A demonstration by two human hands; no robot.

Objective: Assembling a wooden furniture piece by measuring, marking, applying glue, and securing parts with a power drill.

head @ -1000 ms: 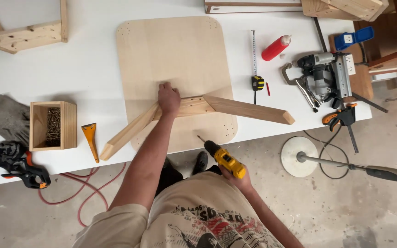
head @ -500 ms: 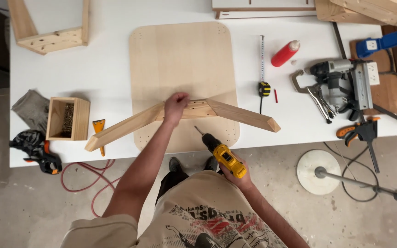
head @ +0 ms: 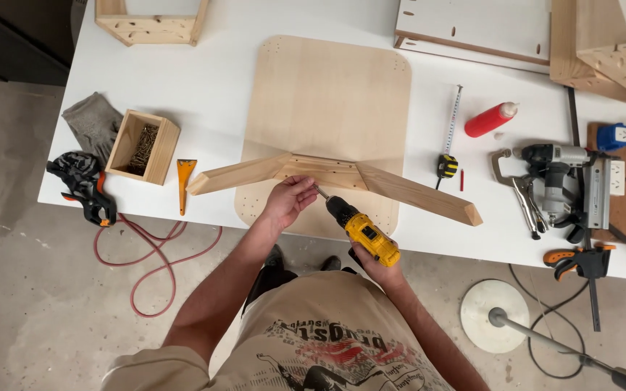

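One angled wooden brace [head: 327,174], centre of frame, lying on one rounded plywood panel [head: 331,101] on the white tabletop [head: 211,87]; likely stiff, light, best held at its middle section. Left hand [head: 289,200]: fingers pinched around a screw at the bit tip. Right hand [head: 375,271]: fingers closed around one yellow drill [head: 364,233]. Left of frame: one wooden box of screws [head: 143,147]. Right: one red glue bottle [head: 490,119], one tape measure [head: 447,165].

A woodworking workshop: white workbench [head: 204,94], circular saw [head: 563,185], clamps [head: 581,261], wooden parts, concrete floor [head: 45,289].
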